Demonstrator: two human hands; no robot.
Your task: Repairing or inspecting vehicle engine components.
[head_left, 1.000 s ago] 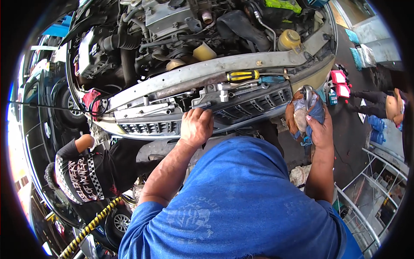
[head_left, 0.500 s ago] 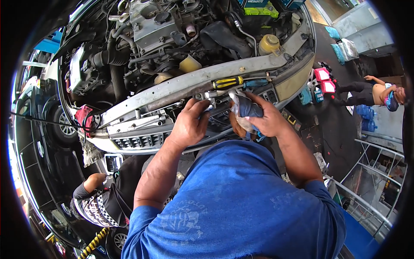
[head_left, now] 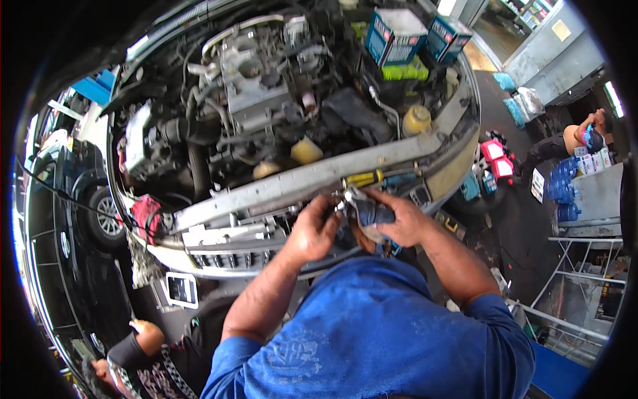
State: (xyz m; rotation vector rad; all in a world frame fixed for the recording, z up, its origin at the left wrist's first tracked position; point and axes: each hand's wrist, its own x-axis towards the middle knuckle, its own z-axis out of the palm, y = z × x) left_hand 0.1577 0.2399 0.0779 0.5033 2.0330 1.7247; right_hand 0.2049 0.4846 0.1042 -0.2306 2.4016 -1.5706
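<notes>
Both of my hands work close together over the front grille of a car [head_left: 266, 258] with its hood up. My left hand [head_left: 312, 231] is closed, fingertips pinching a small shiny metal part [head_left: 339, 205] whose kind I cannot make out. Wrapped in my right hand [head_left: 403, 219] is a dark and whitish rag [head_left: 373, 211], with a bit of shiny metal showing at its upper end. The two hands nearly meet. Just beyond them, a yellow-and-black screwdriver [head_left: 364, 179] and a blue-handled tool [head_left: 402, 179] lie along the grey crossbar [head_left: 292, 178].
Behind the crossbar is the engine [head_left: 256, 93], with blue-and-white boxes [head_left: 397, 36] at its far right. Silvery tools [head_left: 229, 233] rest left of my hands. A co-worker [head_left: 153, 352] is low at the left; another person [head_left: 581, 139] is farther right, near blue water bottles [head_left: 565, 189].
The view has shifted, so more of the engine bay and the boxes show. My hands have come closer together, the rag still in my right. The co-worker at left has moved lower in view.
</notes>
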